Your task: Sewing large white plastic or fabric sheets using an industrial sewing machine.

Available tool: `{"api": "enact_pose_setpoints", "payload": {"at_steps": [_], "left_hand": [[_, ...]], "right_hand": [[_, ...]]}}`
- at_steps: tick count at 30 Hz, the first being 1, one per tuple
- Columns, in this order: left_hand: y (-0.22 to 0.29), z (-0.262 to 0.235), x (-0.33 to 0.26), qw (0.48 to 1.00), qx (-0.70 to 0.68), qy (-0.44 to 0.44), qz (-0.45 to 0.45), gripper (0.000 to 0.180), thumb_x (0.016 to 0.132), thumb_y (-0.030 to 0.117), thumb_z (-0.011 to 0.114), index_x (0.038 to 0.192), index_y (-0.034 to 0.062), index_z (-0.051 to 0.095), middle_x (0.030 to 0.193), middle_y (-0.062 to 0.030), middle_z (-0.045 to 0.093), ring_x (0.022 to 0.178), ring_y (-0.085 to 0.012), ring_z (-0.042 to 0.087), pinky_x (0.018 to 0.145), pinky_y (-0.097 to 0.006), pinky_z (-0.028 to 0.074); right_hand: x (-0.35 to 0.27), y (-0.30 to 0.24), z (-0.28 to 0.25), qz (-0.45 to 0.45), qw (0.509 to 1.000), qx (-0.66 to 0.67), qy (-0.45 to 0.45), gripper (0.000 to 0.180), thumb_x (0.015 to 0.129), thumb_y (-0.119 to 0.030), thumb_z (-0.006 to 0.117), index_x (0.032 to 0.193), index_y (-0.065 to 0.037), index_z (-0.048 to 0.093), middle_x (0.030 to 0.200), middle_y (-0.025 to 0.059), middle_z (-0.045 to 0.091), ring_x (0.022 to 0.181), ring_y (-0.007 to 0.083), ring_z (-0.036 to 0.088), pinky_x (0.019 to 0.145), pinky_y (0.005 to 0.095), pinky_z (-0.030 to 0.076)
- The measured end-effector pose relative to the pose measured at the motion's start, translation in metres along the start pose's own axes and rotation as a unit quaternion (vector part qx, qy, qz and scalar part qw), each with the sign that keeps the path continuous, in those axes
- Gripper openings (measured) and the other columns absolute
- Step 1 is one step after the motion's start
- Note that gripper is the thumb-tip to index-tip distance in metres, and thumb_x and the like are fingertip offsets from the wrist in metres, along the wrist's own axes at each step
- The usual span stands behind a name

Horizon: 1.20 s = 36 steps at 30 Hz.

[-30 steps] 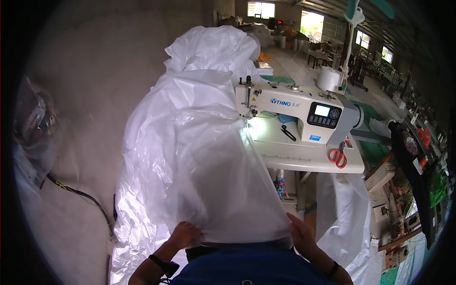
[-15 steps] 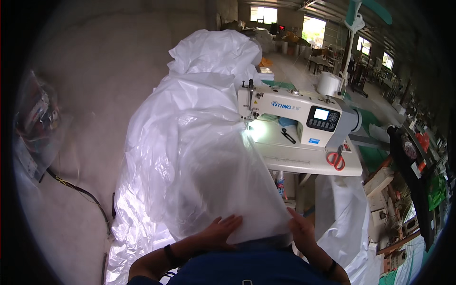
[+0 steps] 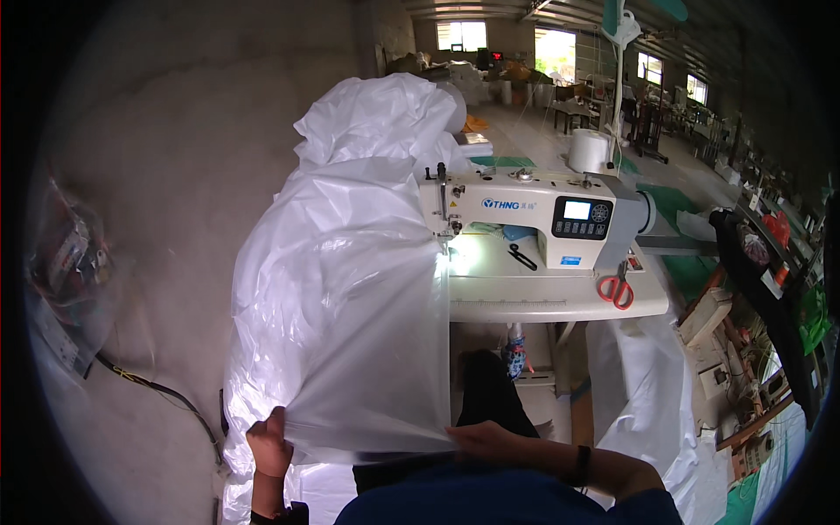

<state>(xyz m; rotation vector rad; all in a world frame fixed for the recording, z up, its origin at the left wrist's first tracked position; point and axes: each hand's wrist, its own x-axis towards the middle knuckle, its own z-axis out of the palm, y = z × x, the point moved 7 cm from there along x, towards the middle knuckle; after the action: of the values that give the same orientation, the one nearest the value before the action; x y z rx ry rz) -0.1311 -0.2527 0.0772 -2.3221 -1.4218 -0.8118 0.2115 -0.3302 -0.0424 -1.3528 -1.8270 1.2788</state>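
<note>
A large translucent white plastic sheet (image 3: 367,324) stretches from under the needle end of a white sewing machine (image 3: 516,210) down to my lap, its right edge pulled straight. My left hand (image 3: 271,442) grips the sheet's near left part in a closed fist. At the near right corner, my right hand (image 3: 486,440) pinches the edge between thumb and fingers. Light from the machine's lamp falls by the needle, where the sheet's far part lies bunched. Red-handled scissors (image 3: 616,289) and small black thread snips (image 3: 522,256) rest on the machine table (image 3: 525,296), away from both hands.
A white thread cone (image 3: 590,150) stands behind the machine. More white sheeting (image 3: 643,385) hangs at the right of the table. Low on the left, a clear bag of items (image 3: 74,262) sits near a black cable (image 3: 166,396). A bottle (image 3: 516,350) is below the table edge.
My left hand has gone from lying flat on the sheet to gripping it farther left. My right hand has moved left with the corner, and the sheet is now drawn taut.
</note>
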Motion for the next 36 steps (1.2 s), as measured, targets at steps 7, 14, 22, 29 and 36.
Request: {"api": "enact_pose_setpoints", "payload": {"at_steps": [7, 14, 22, 29, 36], "left_hand": [[-0.029, 0.05, 0.012, 0.989, -0.005, -0.077, -0.123, 0.035, 0.061, -0.007, 0.056, 0.095, 0.0015, 0.062, 0.074, -0.0214, 0.062, 0.067, -0.0322, 0.063, 0.057, -0.037, 0.049], [-0.054, 0.131, 0.035, 0.761, -0.54, -0.016, -0.359, 0.042, 0.075, -0.017, 0.042, 0.111, -0.0026, 0.059, 0.103, -0.009, 0.063, 0.09, -0.0172, 0.059, 0.083, -0.029, 0.048], [-0.041, 0.163, 0.085, 0.643, -0.661, 0.139, -0.362, 0.018, 0.085, -0.004, 0.048, 0.099, -0.0002, 0.059, 0.09, -0.0048, 0.062, 0.08, -0.0133, 0.058, 0.074, -0.026, 0.048], [-0.05, 0.19, 0.123, 0.702, -0.604, 0.143, -0.35, 0.02, 0.085, -0.004, 0.049, 0.101, -0.001, 0.06, 0.091, -0.0038, 0.062, 0.081, -0.0119, 0.058, 0.074, -0.024, 0.047], [-0.044, 0.201, 0.177, 0.842, -0.441, 0.162, -0.263, 0.062, 0.059, -0.019, 0.031, 0.114, -0.0021, 0.056, 0.111, -0.0093, 0.058, 0.105, -0.0188, 0.053, 0.094, -0.026, 0.038]], "right_hand": [[0.032, -0.004, -0.004, 0.053, 0.998, 0.04, 0.004, 0.031, 0.096, -0.026, 0.043, 0.119, -0.009, 0.054, 0.076, 0.0076, 0.066, 0.073, 0.0153, 0.065, 0.071, 0.0278, 0.051], [0.055, 0.003, -0.026, -0.044, 0.98, -0.081, 0.178, 0.028, 0.083, -0.014, 0.052, 0.11, -0.007, 0.057, 0.064, 0.0197, 0.058, 0.057, 0.0336, 0.061, 0.052, 0.0395, 0.049], [0.087, 0.005, -0.058, -0.058, 0.963, -0.11, 0.24, 0.03, 0.082, -0.013, 0.054, 0.111, -0.006, 0.055, 0.06, 0.0181, 0.056, 0.055, 0.0357, 0.06, 0.05, 0.0414, 0.048], [0.121, 0.01, -0.086, -0.054, 0.952, -0.159, 0.255, 0.031, 0.082, -0.012, 0.053, 0.111, -0.004, 0.055, 0.063, 0.0199, 0.058, 0.055, 0.0359, 0.06, 0.052, 0.0442, 0.049], [0.14, -0.001, -0.118, -0.036, 0.935, -0.184, 0.3, 0.033, 0.082, -0.013, 0.053, 0.113, -0.003, 0.054, 0.062, 0.0203, 0.058, 0.058, 0.0365, 0.06, 0.054, 0.0449, 0.048]]}}
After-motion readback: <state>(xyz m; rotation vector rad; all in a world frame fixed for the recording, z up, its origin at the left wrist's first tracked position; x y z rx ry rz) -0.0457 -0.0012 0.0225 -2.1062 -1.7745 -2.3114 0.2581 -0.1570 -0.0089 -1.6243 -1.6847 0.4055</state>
